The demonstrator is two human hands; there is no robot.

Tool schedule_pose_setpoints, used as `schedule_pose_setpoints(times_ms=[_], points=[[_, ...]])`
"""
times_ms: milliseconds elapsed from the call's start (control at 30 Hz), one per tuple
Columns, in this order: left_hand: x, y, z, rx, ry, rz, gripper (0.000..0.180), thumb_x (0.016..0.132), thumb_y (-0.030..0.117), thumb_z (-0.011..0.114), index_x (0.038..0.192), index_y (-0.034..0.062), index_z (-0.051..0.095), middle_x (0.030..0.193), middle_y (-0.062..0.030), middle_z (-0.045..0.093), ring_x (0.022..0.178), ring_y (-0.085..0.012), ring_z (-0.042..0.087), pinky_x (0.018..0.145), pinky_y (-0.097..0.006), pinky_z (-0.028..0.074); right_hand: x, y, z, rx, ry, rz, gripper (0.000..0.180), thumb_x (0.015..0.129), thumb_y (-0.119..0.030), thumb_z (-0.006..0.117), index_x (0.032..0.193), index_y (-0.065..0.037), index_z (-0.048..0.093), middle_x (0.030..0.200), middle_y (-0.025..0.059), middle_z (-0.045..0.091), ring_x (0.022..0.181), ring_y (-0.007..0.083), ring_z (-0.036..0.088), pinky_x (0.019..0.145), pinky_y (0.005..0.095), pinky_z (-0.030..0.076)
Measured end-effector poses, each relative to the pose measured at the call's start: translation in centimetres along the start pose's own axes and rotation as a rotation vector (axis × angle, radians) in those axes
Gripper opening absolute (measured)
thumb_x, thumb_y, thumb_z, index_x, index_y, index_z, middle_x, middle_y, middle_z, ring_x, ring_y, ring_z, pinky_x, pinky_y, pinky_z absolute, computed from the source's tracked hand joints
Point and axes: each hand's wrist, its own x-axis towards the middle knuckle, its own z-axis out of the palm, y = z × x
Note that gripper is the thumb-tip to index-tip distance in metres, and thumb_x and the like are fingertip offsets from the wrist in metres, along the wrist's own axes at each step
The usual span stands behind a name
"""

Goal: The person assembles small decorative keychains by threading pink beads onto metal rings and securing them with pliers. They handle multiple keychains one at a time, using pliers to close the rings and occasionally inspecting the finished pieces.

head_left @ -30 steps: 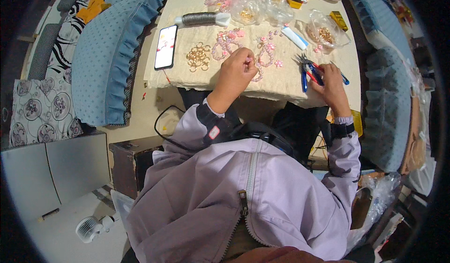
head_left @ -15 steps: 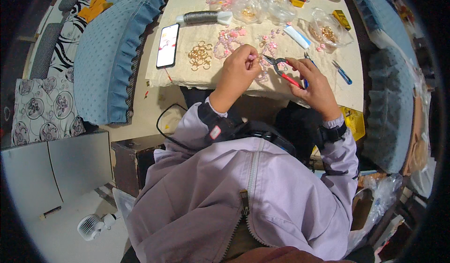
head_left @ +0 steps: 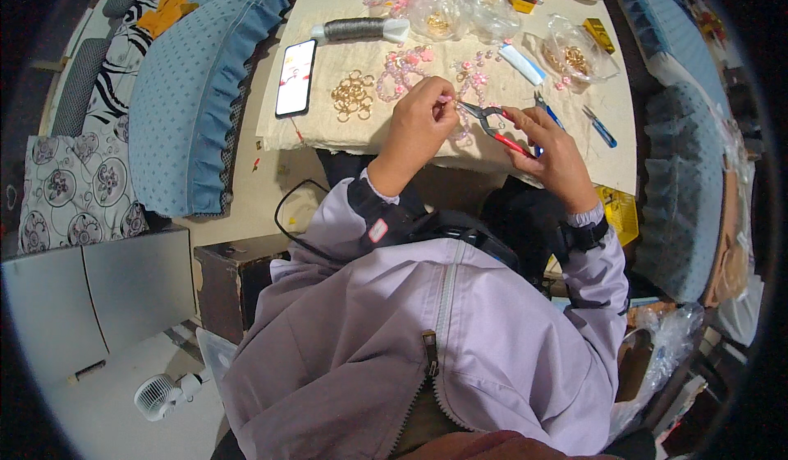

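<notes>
Over the near part of the table, my left hand point(head_left: 419, 123) is closed in a pinch on a small pink bead piece point(head_left: 444, 99), mostly hidden by the fingers. My right hand point(head_left: 552, 144) grips red-handled pliers point(head_left: 511, 143). Their dark jaws point left and meet the bead piece at my left fingertips; what lies between the jaws is too small to tell. Pink beaded strands point(head_left: 401, 68) lie just beyond my left hand, and another beaded strand point(head_left: 471, 74) is beyond the pliers. Left of my left hand sits a pile of gold rings point(head_left: 352, 97).
A lit phone point(head_left: 296, 79) lies at the table's left edge, below a spool of grey wire point(head_left: 353, 30). Blue-handled pliers point(head_left: 551, 114) and a slim blue-handled tool point(head_left: 602, 128) lie to the right. Plastic bags point(head_left: 579, 54) with gold pieces stand farther back.
The pliers and my right hand have shifted very slightly, with the jaws staying by my left fingertips. My left hand keeps its pinch in nearly the same place.
</notes>
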Motion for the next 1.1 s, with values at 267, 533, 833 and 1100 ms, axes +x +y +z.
schedule_pose_setpoints(times_ms=[267,533,833,1100], points=[[-0.1,0.3,-0.1,0.043,-0.022,0.050,0.014,0.080,-0.002,0.062,0.092,0.0009,0.058,0.082,-0.0122,0.059,0.071,-0.0228,0.062,0.064,-0.033,0.049,-0.1,-0.4,0.1,0.014,0.034,-0.010,0.060,0.073,-0.009,0.074,0.131,-0.009,0.056,0.107,0.0143,0.059,0.086,0.0324,0.062,0.073,0.0369,0.053],[-0.1,0.5,-0.2,0.005,-0.032,0.034,0.013,0.080,0.000,0.063,0.092,0.0015,0.058,0.081,-0.0108,0.060,0.071,-0.0197,0.060,0.063,-0.031,0.048,-0.2,-0.6,0.0,0.061,-0.007,0.055,0.058,0.075,-0.007,0.072,0.131,-0.010,0.056,0.106,0.0128,0.059,0.083,0.0277,0.062,0.072,0.0353,0.053],[-0.2,0.3,-0.5,-0.175,-0.167,-0.184,0.010,0.088,0.009,0.059,0.093,0.0004,0.062,0.075,-0.0035,0.060,0.067,-0.0079,0.055,0.061,-0.024,0.045,-0.5,0.4,0.6,0.287,-0.029,0.103,0.047,0.080,-0.011,0.073,0.126,-0.004,0.061,0.092,0.0090,0.057,0.078,0.0171,0.054,0.068,0.0261,0.044],[-0.3,-0.6,-0.2,-0.307,-0.218,-0.259,0.012,0.092,0.011,0.056,0.091,0.0010,0.062,0.072,0.0017,0.059,0.063,-0.0041,0.052,0.056,-0.022,0.041,-0.7,0.8,0.6,0.416,-0.077,0.136,0.047,0.081,-0.012,0.073,0.125,-0.001,0.061,0.092,0.0073,0.057,0.081,0.0146,0.053,0.073,0.0255,0.043]])
